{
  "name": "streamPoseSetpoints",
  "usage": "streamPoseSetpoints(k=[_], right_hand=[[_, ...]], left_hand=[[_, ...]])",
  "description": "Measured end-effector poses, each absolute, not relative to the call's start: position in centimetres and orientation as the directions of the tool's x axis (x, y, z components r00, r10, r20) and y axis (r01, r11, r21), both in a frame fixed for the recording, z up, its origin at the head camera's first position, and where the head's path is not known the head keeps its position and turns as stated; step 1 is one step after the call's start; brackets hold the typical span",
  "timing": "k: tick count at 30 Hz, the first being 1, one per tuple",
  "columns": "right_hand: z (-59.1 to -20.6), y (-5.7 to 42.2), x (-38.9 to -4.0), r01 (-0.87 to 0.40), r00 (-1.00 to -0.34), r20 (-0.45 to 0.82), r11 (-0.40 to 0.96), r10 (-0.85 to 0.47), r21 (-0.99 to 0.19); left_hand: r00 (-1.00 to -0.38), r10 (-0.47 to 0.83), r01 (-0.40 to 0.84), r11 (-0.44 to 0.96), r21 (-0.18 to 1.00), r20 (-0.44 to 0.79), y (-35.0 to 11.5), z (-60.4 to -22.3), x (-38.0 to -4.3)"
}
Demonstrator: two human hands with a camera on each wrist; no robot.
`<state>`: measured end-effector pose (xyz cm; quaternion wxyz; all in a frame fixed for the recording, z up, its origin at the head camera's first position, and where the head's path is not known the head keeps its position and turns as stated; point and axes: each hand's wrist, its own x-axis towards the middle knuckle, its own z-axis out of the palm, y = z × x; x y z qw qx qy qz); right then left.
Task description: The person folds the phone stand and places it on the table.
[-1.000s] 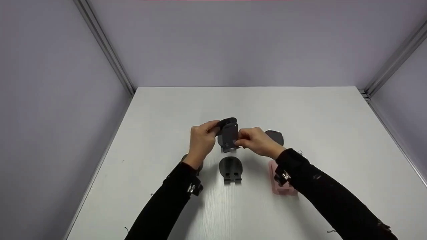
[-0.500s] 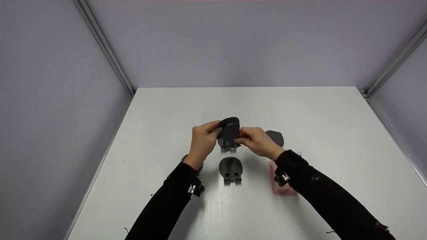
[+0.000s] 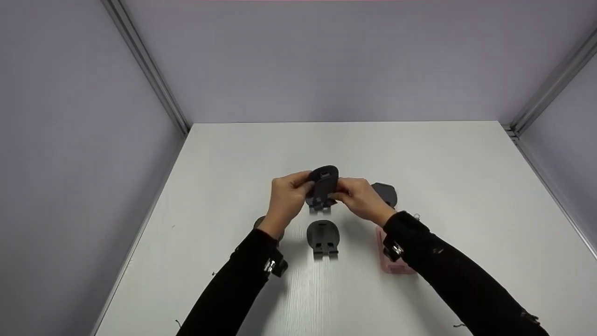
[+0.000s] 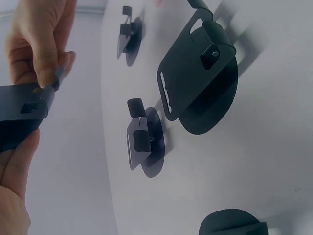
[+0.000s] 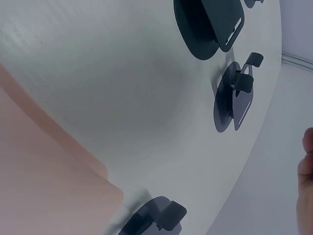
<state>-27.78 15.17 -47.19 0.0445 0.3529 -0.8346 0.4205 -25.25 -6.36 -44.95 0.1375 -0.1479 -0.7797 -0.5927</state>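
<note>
Both hands hold one dark grey folding phone stand (image 3: 325, 179) raised above the white table. In the head view, my left hand (image 3: 287, 198) pinches its left edge near the round base, while my right hand (image 3: 361, 196) grips its lower right side. The left wrist view shows the stand's plate (image 4: 22, 105) between the fingers of the two hands. Below, a similar stand (image 3: 319, 205) is partly covered by the held one. Another phone stand (image 3: 323, 235) lies nearer the front, its two hooks toward me.
At the right, a further phone stand (image 3: 385, 192) sits beyond the right wrist. One more stand (image 4: 232, 221) is at the left, mostly behind the left wrist in the head view. A pink box-like holder (image 3: 394, 267) stands under the right forearm. Walls enclose the table (image 3: 233, 154).
The held phone stand has tilted and shifted slightly right. Its plate and round base overlap more in the head view. Both hands keep their grip, the left having moved a little right.
</note>
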Motion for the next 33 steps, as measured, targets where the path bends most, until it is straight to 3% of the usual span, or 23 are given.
streamPoseSetpoints(k=[11, 18, 26, 33], right_hand=[[-47.5, 15.0, -27.3, -0.545, -0.816, 0.302, 0.483, -0.492, -0.685], [-47.4, 14.9, -26.8, -0.496, -0.831, 0.225, 0.493, -0.510, -0.715], [-47.0, 15.9, -26.5, -0.523, -0.819, 0.227, 0.523, -0.527, -0.673], [-46.8, 18.1, -26.7, -0.498, -0.848, 0.234, 0.561, -0.476, -0.661]], left_hand=[[-0.931, 0.074, 0.365, 0.267, 0.892, 0.359, -6.5, -45.2, -25.7], [-0.983, 0.048, 0.184, 0.186, 0.965, 0.178, -7.2, -45.3, -26.3], [-0.985, -0.076, 0.132, 0.225, 0.965, 0.152, -9.1, -45.7, -27.2], [-0.978, -0.208, -0.030, 0.245, 0.969, 0.023, -11.5, -46.3, -27.8]])
